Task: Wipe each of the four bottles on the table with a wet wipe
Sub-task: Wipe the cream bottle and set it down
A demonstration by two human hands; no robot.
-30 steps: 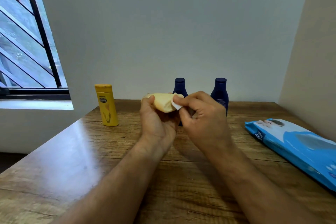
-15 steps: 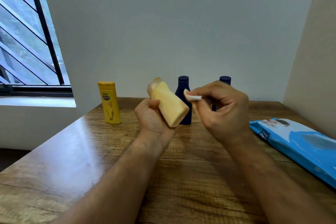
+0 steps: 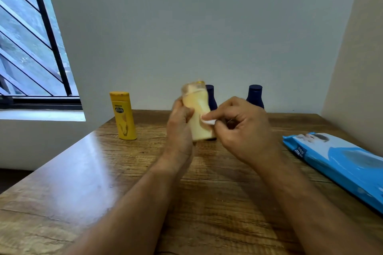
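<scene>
- A plain room in a home, judged by a wooden table (image 3: 83, 182) pushed into a corner of bare painted walls.
- Left of the table, a window (image 3: 31, 47) with black slanted bars and a white sill.
- On the table stand toiletry bottles: a yellow bottle (image 3: 123, 116) at its far left, two dark blue bottles (image 3: 255, 97) at its far edge.
- A blue pack of baby wipes (image 3: 339, 163) lies at the table's right edge.
</scene>
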